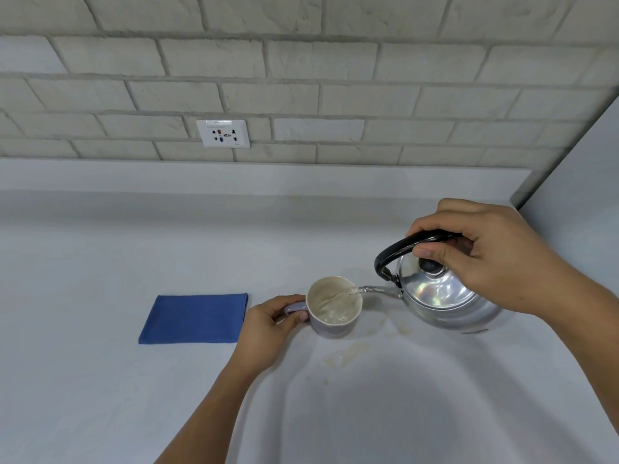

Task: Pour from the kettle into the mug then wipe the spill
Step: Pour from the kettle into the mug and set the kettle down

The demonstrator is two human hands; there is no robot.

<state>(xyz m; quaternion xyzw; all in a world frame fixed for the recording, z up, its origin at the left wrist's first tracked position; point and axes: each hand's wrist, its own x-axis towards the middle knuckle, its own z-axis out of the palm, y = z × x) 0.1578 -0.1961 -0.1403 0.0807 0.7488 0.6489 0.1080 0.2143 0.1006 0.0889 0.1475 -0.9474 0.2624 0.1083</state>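
Pale brick wall (301, 72), white socket (223, 133), counter (134, 229)

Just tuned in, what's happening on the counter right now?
A person is mid-pour. The right hand grips the black handle of the metal kettle, tilted so a thin stream runs from its spout into the mug. The left hand steadies the mug by its handle. Some faint wet marks already lie on the counter in front of the mug. The folded blue cloth lies untouched to the left.
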